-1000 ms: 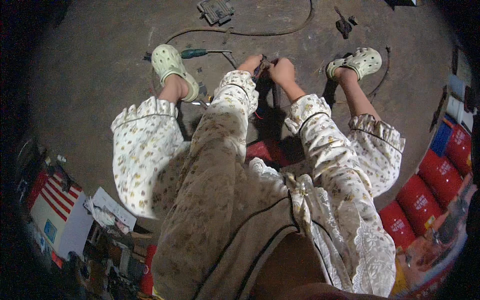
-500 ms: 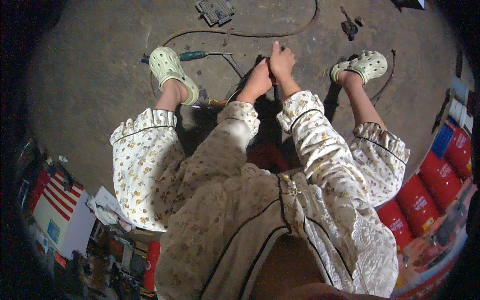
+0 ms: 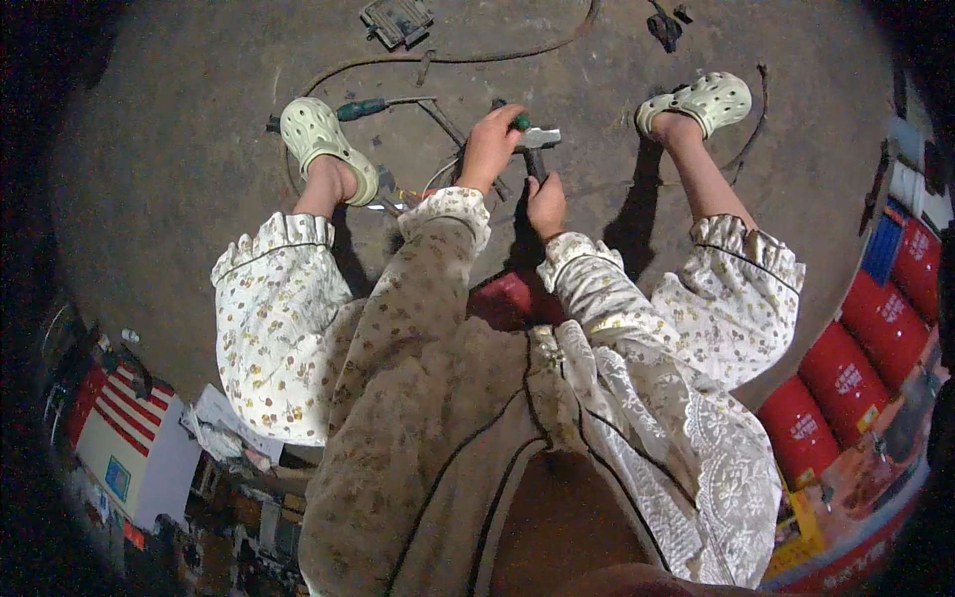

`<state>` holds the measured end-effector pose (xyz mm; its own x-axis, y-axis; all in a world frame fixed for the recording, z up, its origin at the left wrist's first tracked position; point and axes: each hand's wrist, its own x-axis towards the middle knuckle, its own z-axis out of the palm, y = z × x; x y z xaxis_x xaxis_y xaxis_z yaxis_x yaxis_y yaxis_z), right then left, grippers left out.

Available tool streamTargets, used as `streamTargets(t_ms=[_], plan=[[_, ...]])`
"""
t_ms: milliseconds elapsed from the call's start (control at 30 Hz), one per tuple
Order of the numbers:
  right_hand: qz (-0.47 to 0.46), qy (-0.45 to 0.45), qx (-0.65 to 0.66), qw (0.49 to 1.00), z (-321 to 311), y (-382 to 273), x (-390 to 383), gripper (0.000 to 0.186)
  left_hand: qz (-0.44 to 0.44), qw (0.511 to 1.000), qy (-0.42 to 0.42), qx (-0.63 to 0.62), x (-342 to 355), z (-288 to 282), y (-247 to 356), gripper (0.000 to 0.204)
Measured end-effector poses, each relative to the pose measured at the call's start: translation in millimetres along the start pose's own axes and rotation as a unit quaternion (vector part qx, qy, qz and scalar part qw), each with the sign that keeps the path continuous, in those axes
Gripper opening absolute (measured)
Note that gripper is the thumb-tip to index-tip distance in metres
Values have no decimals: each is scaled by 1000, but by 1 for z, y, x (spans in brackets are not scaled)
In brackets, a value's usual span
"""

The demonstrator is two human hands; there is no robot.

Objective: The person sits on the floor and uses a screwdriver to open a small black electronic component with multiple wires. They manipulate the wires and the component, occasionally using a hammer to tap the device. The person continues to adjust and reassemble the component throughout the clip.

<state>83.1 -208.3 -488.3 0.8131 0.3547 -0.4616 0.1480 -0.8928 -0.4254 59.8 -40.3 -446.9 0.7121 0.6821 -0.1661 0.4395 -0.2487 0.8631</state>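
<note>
My left hand [image 3: 487, 147] is closed round a green-handled tool [image 3: 520, 122], whose far part is partly hidden. Just below and to its right, my right hand [image 3: 546, 207] grips the dark handle of a hammer [image 3: 542, 137], its pale metal head close to my left fingers. Left of them on the floor lie a long tool with a teal grip [image 3: 361, 109] and a metal bar [image 3: 442, 121], with thin wires and small pieces near my left foot.
Beyond my hands are a curved hose [image 3: 517, 62], a finned metal part [image 3: 396, 22] and dark parts [image 3: 665, 32]. My feet in pale clogs [image 3: 696, 99] flank the work. Red drums [image 3: 846, 388] line the right. A red object [image 3: 507, 298] is beneath me.
My hands have separated: the left moved up and over the work, the right moved down. The hammer head and green handle now show between them.
</note>
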Motion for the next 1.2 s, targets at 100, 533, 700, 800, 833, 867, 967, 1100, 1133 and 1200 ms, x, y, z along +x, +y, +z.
streamTargets(t_ms=[100,533,700,800,833,867,967,1100,1133,1200], plan=[[18,48,-21,998,-5,-12,-1,44,0,1000,29,-3,1,5,-5,32],[84,-106,405,904,-117,-85,-33,50,0,998,66,-8,8,6,-16,34],[-62,-35,310,948,-111,-91,-46,49,-19,997,49,-63,9,-2,-3,36],[-37,-48,179,982,-93,-101,-21,52,3,996,84,-39,11,15,-30,39],[-39,-37,193,980,-97,-100,-24,51,38,994,105,14,12,20,-37,39],[-48,-26,212,976,-100,-100,-22,51,86,987,118,73,15,21,-39,38],[-81,-14,246,966,-96,-77,-27,47,-57,996,35,-58,14,8,-24,39],[-129,22,207,970,-103,-93,-34,44,49,989,92,-105,15,15,-36,28],[-110,12,150,982,-95,-95,-25,43,38,992,82,-83,16,12,-33,28],[-91,-3,110,990,-83,-99,-10,40,18,998,56,-38,12,8,-29,27]])
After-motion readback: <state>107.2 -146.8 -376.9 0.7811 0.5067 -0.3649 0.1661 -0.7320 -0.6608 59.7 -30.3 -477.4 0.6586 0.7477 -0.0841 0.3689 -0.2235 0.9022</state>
